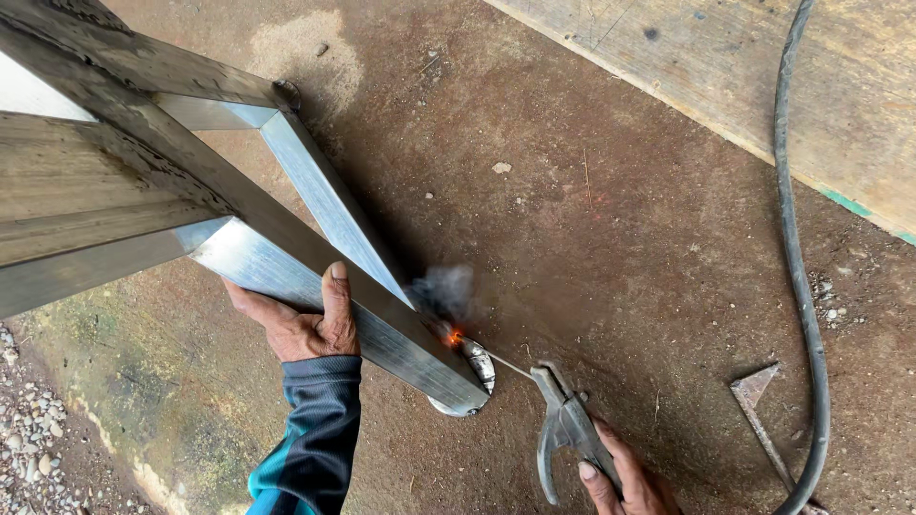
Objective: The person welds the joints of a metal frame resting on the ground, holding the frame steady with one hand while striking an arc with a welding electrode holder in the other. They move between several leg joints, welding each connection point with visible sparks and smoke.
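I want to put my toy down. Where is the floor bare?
Bare floor lies between the metal frame and wooden board. It's crowded where the left hand, right hand, glowing weld and cable are.

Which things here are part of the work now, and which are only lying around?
In use: metal frame, gripped by left hand; electrode holder in right hand; rod glowing at the frame's foot plate.
Lying about: plank, metal scrap, pebbles. The cable may feed the holder; cannot tell.
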The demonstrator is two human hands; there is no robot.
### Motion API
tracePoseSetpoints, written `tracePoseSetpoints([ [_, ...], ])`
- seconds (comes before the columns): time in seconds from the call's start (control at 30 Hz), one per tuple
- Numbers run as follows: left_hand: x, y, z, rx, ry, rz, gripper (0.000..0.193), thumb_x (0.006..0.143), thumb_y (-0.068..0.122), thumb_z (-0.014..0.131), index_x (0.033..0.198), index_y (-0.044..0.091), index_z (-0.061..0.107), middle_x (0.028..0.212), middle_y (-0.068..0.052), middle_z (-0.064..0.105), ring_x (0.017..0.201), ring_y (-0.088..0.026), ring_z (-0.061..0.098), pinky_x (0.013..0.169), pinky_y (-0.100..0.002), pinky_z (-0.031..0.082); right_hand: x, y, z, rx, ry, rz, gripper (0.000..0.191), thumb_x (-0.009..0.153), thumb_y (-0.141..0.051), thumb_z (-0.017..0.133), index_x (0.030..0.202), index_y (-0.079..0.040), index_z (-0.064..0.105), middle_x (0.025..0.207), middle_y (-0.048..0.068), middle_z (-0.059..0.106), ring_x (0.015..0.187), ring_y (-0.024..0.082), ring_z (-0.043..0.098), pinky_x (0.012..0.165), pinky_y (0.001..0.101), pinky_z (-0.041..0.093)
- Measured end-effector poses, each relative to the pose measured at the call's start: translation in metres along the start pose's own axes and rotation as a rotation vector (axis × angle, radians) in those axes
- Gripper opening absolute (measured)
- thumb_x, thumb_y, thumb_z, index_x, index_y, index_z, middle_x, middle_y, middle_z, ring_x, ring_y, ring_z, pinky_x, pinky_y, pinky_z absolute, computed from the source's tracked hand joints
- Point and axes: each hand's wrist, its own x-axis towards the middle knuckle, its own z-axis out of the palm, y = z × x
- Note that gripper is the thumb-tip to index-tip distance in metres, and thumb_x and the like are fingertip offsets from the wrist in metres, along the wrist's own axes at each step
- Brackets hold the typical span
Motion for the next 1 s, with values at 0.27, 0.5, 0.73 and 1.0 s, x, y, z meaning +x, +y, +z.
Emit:
tracePoseSetpoints([
  [0.27,0.0033,0.0045,0.0003,-0.049,-0.016,-0.025,0.109,0.101,0.032,0.080,0.168,0.003,-0.001,0.165,-0.030,0.031,0.146,-0.035,0.051,0.118,-0.042,0.049,0.0017,-0.0092,-0.0017,-0.008,-0.029,-0.046,0.060,0.094,-0.037,0.055,0.146,-0.009,0.044,0.141,0.018,0.062,0.122,0.034,0.067,0.094,0.0441,0.061],
  [0.5,0.0008,0.0017,0.0014,-0.001,0.015,0.005,0.106,0.102,0.028,0.083,0.163,0.003,0.001,0.164,-0.031,0.028,0.149,-0.037,0.046,0.121,-0.043,0.045,0.0014,-0.0101,-0.0064,0.036,-0.039,-0.049,0.062,0.095,-0.036,0.056,0.147,-0.007,0.042,0.143,0.020,0.059,0.128,0.034,0.062,0.099,0.0441,0.058],
  [0.73,0.0010,-0.0019,0.0017,-0.022,0.007,0.009,0.105,0.101,0.024,0.081,0.164,0.003,0.000,0.160,-0.030,0.034,0.146,-0.035,0.050,0.124,-0.044,0.042,-0.0004,-0.0101,-0.0031,0.027,-0.048,0.057,0.060,0.092,-0.036,0.059,0.146,-0.011,0.046,0.142,0.016,0.062,0.127,0.030,0.065,0.101,0.0444,0.057],
  [1.0,-0.0001,0.0041,0.0014,-0.066,0.002,0.001,0.104,0.103,0.025,0.080,0.163,0.003,-0.001,0.161,-0.031,0.035,0.143,-0.036,0.050,0.123,-0.044,0.044,-0.0063,-0.0090,-0.0001,0.255,0.142,-0.150,0.059,0.101,-0.038,0.058,0.151,-0.010,0.045,0.147,0.014,0.062,0.108,0.017,0.076,0.080,0.0281,0.067],
])
